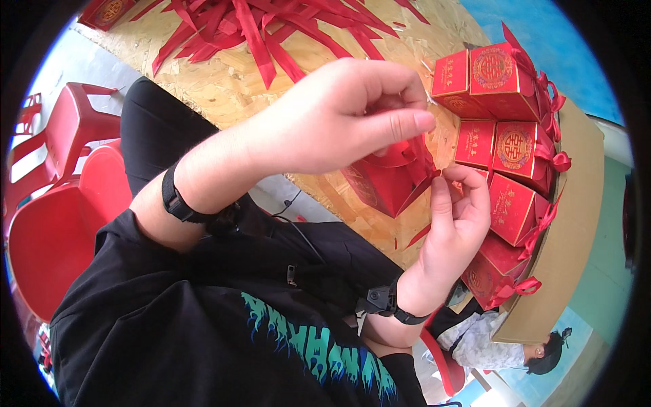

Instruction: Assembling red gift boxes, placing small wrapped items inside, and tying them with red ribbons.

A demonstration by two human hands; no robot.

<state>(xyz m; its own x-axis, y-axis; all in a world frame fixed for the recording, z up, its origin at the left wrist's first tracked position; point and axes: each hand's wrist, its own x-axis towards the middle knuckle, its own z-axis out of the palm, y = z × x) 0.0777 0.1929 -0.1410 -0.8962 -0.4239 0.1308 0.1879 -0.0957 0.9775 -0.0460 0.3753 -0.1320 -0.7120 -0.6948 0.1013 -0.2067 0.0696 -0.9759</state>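
A red gift box (pixel 389 185) with a red ribbon (pixel 418 157) stands tilted at the edge of the wooden board table, between my hands. My left hand (pixel 374 112) is over the box, its fingers curled around the ribbon, which runs up under the palm; the fingertips are partly hidden. To the lower right of it, my right hand (pixel 460 208) pinches a bit of red ribbon between thumb and forefinger at the box's upper corner. Part of the box is hidden beneath my left hand.
Several finished red boxes (pixel 513 147) with bows line the right side beside a cardboard sheet (pixel 574 219). Loose red ribbons (pixel 244 30) lie piled at the top. Red plastic chairs (pixel 51 244) stand left. Another person (pixel 483 341) sits at lower right.
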